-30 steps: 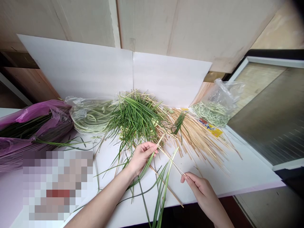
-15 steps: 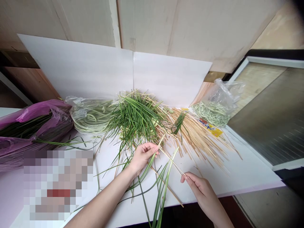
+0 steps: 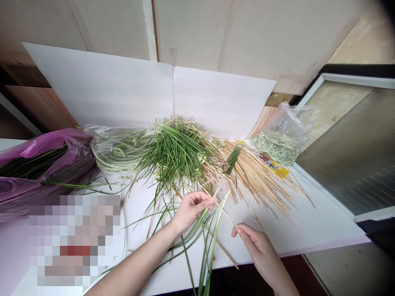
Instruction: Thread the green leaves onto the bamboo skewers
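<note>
left hand [image 3: 193,209] curled round wooden skewer [image 3: 226,213] | right hand [image 3: 257,246] half-open, touching its end

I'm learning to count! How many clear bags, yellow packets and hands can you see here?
Clear plastic bags: 2
Yellow printed packet: 1
Hands, left hand and right hand: 2
Total: 5

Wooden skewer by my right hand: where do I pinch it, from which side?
Pinch the wooden skewer near its lower tip, from the near side, with your right hand. That tip lies on the white table, clear of the green blades.
</note>
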### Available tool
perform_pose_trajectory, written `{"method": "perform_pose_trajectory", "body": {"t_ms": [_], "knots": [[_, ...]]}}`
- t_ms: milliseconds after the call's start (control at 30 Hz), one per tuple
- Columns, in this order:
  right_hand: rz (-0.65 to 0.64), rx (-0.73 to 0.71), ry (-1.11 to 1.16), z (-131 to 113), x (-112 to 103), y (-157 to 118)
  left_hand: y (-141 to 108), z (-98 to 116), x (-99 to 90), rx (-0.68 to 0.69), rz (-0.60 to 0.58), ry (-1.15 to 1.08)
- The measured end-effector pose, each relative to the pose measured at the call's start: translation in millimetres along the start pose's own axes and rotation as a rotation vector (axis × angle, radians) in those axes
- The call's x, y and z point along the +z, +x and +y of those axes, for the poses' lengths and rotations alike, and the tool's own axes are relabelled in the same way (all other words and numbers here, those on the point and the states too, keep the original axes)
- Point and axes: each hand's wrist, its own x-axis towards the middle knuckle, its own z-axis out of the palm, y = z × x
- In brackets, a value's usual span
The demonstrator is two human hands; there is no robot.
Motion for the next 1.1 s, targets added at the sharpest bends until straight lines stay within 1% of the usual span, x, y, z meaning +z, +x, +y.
{"method": "perform_pose_trajectory", "body": {"t_ms": [133, 233, 333, 433, 500, 633, 700, 800, 867, 933, 1000, 1033, 1100], "knots": [[0.015, 0.004, 0.034, 0, 5, 1, -1, -5, 3.5, -0.018, -0.012, 0.018], [0.036, 0.01, 0.042, -1, 7, 2, -1, -4, 4.3, 0.011, -0.016, 0.083], [0.019, 0.023, 0.059, -2, 6, 2, -1, 6, -0.6, 0.049, -0.04, 0.2], [0.009, 0.055, 0.063, -1, 2, 1, 1, 24, -14.1, 0.115, -0.039, 0.309], [0.034, 0.07, 0.07, -1, -1, 0, 3, 36, -26.5, 0.167, 0.03, 0.317], [0.142, 0.079, 0.151, -1, -6, -4, 9, 50, -48.2, 0.278, 0.278, 0.167], [0.202, 0.084, 0.229, 0, -10, -7, 11, 53, -53.7, 0.325, 0.372, 0.08], [0.29, 0.1, 0.378, 5, -16, -12, 11, 57, -57.6, 0.401, 0.481, 0.003], [0.368, 0.075, 0.468, 9, -22, -15, 10, 63, -61.4, 0.442, 0.542, -0.033], [0.449, 0.018, 0.518, 14, -29, -17, 9, 73, -68.8, 0.476, 0.588, -0.057], [0.509, -0.033, 0.524, 17, -36, -21, 6, 88, -79.9, 0.534, 0.631, -0.021], [0.529, -0.049, 0.518, 18, -39, -23, 2, 97, -86.2, 0.57, 0.657, 0.035], [0.567, -0.058, 0.485, 21, -44, -29, -10, 116, -98.2, 0.62, 0.715, 0.227]]}}
